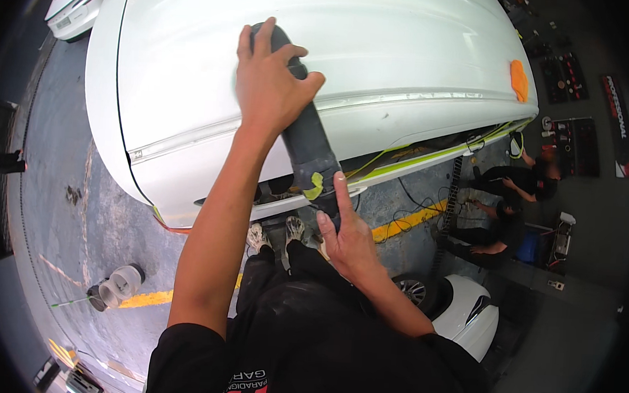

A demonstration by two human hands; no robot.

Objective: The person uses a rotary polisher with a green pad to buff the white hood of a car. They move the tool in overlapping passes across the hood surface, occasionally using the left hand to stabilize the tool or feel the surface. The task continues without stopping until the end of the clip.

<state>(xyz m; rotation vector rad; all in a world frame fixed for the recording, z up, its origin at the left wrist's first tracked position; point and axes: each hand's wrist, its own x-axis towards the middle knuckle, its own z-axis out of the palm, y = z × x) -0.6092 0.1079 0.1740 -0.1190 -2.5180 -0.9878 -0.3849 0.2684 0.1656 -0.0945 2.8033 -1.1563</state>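
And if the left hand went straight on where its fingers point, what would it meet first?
Likely the white car panel, which fills the view ahead of the left hand; any gap is hard to judge.

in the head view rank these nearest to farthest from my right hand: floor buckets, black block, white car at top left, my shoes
1. Black block: touching your right hand at its lower end
2. Shoes: on the floor, just left of the hand
3. Buckets: on the floor, lower left
4. White car: top left corner
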